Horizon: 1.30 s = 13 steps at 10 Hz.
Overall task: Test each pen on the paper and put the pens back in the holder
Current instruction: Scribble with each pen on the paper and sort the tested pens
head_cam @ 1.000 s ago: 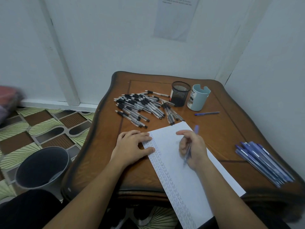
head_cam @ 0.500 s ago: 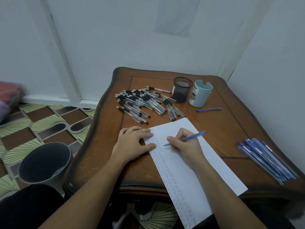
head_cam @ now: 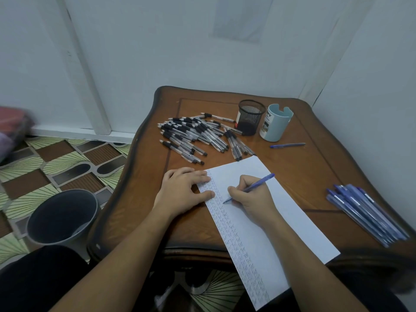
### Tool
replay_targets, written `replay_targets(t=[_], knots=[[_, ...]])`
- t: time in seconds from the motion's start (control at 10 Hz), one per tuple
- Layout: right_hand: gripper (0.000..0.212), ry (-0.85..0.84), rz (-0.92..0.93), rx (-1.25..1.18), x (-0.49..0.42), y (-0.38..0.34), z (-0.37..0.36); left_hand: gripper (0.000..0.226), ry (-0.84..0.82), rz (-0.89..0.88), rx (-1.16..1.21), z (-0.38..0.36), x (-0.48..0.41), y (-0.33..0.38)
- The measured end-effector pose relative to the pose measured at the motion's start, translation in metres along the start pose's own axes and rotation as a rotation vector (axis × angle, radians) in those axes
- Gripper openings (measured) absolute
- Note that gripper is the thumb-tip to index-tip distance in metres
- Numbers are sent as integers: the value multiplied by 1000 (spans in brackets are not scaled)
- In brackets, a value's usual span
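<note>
The right grip [head_cam: 252, 199] is pinching a blue pen [head_cam: 254, 186] between curled fingers and thumb, its tip touching the paper [head_cam: 281, 221] beside a column of small test marks. The left grip [head_cam: 182, 192] is lying flat with straight fingers, pressing down the sheet's edge.

The near end of the sheet is overhanging the surface [head_cam: 315, 167]. If the left grip is easing off mid-stroke, the pen is likely dragging the paper askew, and pressing on the unsupported part is risking a tear.

Mixing is the other hazard. A pile of black-capped pens [head_cam: 195, 136] is lying beyond the left grip, and a bundle of blue pens [head_cam: 364, 212] is resting well to the right of the right grip, near the edge, where a nudge is apt to be rolling them off. Tested and untested pens are looking alike.

Beyond the right grip a black mesh holder [head_cam: 251, 118] and a pale blue holder [head_cam: 275, 122] are standing side by side, with a lone blue pen [head_cam: 288, 145] lying just in front of them.

The surface is dark carved wood with a wavy rim, sitting in a corner of pale walls. Patterned green-and-brown tiles are covering the floor, and a dark bin [head_cam: 63, 217] is standing on it to the left of the left grip.
</note>
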State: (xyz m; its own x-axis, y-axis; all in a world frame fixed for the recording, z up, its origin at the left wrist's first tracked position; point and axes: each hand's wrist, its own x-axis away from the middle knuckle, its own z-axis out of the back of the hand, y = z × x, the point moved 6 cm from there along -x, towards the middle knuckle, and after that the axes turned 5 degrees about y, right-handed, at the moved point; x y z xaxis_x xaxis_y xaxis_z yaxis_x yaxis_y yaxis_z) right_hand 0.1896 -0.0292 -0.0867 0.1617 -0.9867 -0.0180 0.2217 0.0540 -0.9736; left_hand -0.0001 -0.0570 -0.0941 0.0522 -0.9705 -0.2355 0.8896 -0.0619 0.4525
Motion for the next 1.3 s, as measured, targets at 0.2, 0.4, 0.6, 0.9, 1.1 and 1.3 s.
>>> replay_targets(t=[0.2, 0.4, 0.6, 0.9, 1.1, 1.3], knots=[[32, -4, 14, 23, 2, -5, -1, 50, -3, 2, 6, -1, 0, -1], [44, -2, -49, -6, -1, 0, 0, 51, -14, 2, -6, -2, 0, -1], [32, 30, -29, 37, 0, 0, -1, 50, -11, 3, 3, -1, 0, -1], [32, 43, -19, 22, 2, -3, 0, 51, -15, 0, -4, -1, 0, 0], [34, 50, -29, 23, 1, 0, 0, 51, -19, -2, -14, -1, 0, 0], [36, 30, -42, 26, 1, 2, 0, 51, -10, -5, -2, 0, 1, 1]])
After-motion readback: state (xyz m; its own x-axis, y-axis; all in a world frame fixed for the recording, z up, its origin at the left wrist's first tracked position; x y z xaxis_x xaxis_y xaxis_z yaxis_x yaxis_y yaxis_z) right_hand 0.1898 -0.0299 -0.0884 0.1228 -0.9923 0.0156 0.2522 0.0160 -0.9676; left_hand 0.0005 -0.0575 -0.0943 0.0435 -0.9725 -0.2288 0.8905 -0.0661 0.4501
